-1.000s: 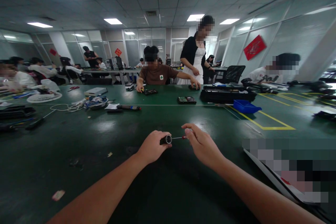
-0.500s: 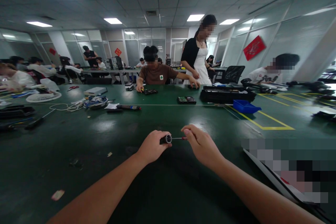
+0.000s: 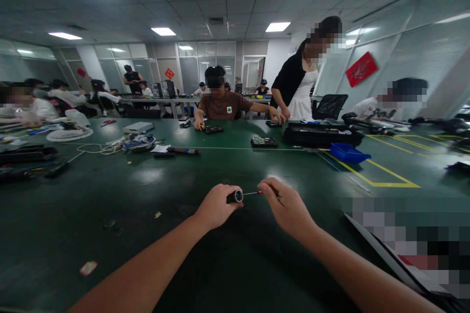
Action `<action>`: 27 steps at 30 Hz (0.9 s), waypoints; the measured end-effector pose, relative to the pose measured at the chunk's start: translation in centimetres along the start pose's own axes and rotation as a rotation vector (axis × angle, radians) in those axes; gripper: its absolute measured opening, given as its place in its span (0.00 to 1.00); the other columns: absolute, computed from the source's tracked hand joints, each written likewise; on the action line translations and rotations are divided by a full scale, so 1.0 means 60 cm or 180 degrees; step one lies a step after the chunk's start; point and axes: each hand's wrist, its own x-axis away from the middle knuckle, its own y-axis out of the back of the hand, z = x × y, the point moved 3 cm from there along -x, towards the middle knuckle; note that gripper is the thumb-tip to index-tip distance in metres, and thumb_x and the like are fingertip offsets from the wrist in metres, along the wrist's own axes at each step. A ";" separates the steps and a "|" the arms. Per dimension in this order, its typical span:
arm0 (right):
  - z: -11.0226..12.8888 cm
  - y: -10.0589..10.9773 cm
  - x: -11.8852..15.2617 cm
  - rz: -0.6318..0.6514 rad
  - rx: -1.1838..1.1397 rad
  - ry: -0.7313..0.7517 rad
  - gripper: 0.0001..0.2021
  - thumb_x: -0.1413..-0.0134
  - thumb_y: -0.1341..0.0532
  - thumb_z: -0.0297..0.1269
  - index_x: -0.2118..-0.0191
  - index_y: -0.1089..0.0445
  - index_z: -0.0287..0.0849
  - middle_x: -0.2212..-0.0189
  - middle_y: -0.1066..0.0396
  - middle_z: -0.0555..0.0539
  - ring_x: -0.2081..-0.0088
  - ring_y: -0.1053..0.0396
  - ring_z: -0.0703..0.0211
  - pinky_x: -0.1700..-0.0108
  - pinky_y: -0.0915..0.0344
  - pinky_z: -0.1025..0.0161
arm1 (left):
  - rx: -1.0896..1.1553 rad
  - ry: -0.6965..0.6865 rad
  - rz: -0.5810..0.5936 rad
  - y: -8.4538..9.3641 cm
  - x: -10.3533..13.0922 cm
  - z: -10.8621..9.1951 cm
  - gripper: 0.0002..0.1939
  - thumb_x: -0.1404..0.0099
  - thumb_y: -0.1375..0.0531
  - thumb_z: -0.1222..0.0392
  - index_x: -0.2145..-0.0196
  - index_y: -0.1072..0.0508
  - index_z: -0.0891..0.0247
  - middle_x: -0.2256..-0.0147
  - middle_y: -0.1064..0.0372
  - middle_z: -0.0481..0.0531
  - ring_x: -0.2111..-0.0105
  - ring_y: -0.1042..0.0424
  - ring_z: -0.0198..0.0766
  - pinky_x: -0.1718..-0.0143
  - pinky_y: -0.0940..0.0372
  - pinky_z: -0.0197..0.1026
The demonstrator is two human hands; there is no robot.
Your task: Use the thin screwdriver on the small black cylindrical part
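My left hand [image 3: 219,206] is closed round a small dark cylinder [image 3: 238,196] with a pale ring at its open end, which faces me. The cylinder's kind I cannot make out. In my right hand [image 3: 282,199] is a thin screwdriver [image 3: 251,193], pinched by its red handle, most of which the fingers hide. Its metal shaft points left and reaches the ringed end of the cylinder; whether the tip sits inside cannot be seen. Both hands are held just above the green tabletop [image 3: 235,269].
Across the table a seated person [image 3: 223,105] handles a dark device. Further back lie a circuit board [image 3: 264,142], a long black tray [image 3: 323,134], a blue bin [image 3: 349,152], a pen-like tool [image 3: 183,150] and tangled cables [image 3: 137,142]. A pixelated sheet lies at the right.
The screwdriver's handle end has risen slightly, so its shaft slants more. The cylinder stays in my left hand. The standing person has leaned to the right. The whole view has shifted a little.
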 end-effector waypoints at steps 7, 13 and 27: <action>-0.012 -0.001 0.002 -0.0251 -0.0390 -0.0072 0.10 0.37 0.46 0.41 0.55 0.34 0.44 0.65 0.26 0.46 0.64 0.28 0.53 0.62 0.35 0.57 | 0.0002 0.0050 -0.0072 0.000 0.002 0.003 0.10 0.40 0.35 0.58 0.59 0.24 0.56 0.61 0.26 0.48 0.59 0.32 0.43 0.58 0.41 0.43; -0.014 -0.008 0.006 -0.0135 -0.0692 -0.0145 0.13 0.37 0.44 0.46 0.55 0.29 0.45 0.66 0.25 0.47 0.64 0.27 0.54 0.63 0.35 0.59 | -0.0094 0.0052 -0.0180 0.002 0.000 0.004 0.10 0.39 0.35 0.57 0.59 0.24 0.56 0.61 0.26 0.47 0.60 0.32 0.43 0.58 0.41 0.44; -0.005 -0.008 0.009 -0.0208 -0.0285 -0.0060 0.12 0.34 0.49 0.43 0.57 0.33 0.44 0.72 0.29 0.49 0.74 0.34 0.58 0.70 0.40 0.60 | -0.0066 0.0022 -0.0047 -0.001 0.000 0.001 0.12 0.40 0.34 0.58 0.57 0.24 0.56 0.59 0.26 0.49 0.58 0.31 0.44 0.54 0.40 0.44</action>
